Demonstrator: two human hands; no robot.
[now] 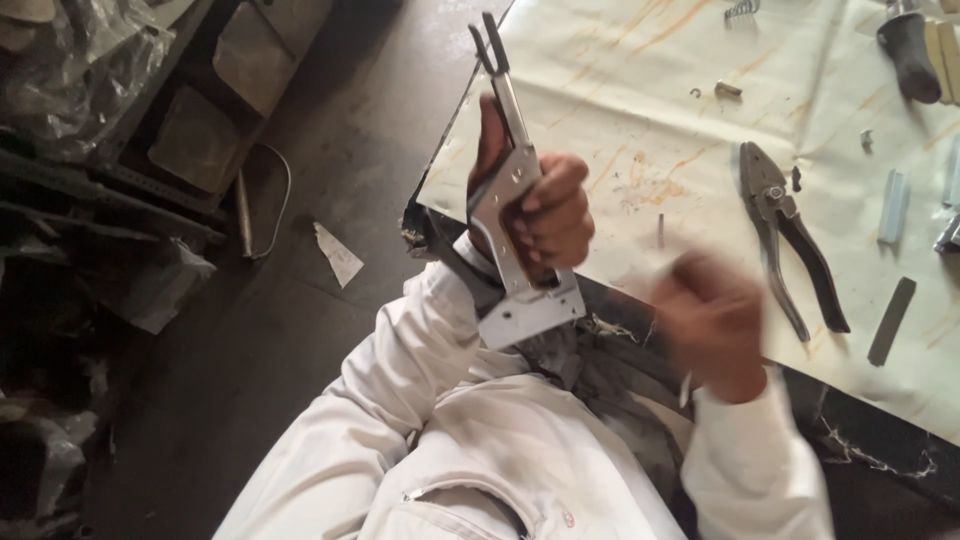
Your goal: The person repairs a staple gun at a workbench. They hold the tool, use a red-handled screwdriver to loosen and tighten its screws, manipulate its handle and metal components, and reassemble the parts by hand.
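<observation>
While the pale, rust-streaked desk [620,90] fills my view, my left hand [545,210] grips a silvery steel staple gun [510,250] upright at its near edge. My right hand [712,325] is blurred; I cannot tell its grip. Dark-handled pliers [785,235] lie beside small metal bits.

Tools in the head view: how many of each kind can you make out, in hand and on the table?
Staple gun, in the left hand: 1
Pliers on the table: 1
Dark tool handle at the top edge: 1
Total: 3
The right hand is blurred; I cannot tell what it holds.
</observation>
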